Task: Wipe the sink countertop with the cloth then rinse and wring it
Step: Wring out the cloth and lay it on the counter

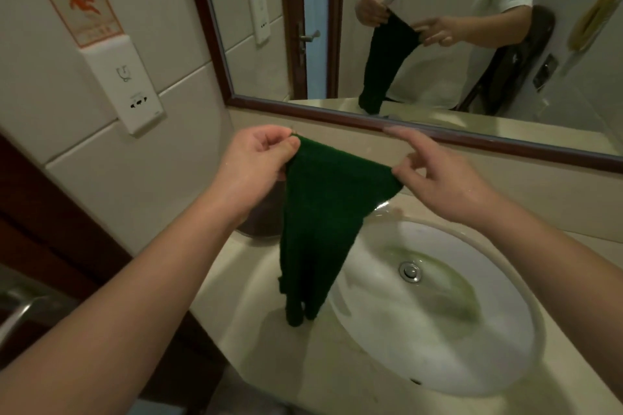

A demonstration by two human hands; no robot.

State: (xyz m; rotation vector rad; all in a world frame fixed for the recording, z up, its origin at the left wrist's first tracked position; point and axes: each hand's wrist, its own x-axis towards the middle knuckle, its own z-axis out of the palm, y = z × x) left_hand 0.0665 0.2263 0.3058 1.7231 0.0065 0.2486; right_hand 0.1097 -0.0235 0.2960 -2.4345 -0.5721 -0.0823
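A dark green cloth hangs in the air above the left rim of the sink, its lower tip just over the beige countertop. My left hand pinches its upper left corner between thumb and fingers. My right hand pinches the upper right corner, index finger stretched out. The top edge is pulled taut between both hands. The white oval sink lies below right, with greenish water streaks around the metal drain.
A wood-framed mirror runs along the wall behind the counter and reflects a person holding the cloth. A wall socket plate and a slip warning sign are at left. A dark round object stands behind the cloth.
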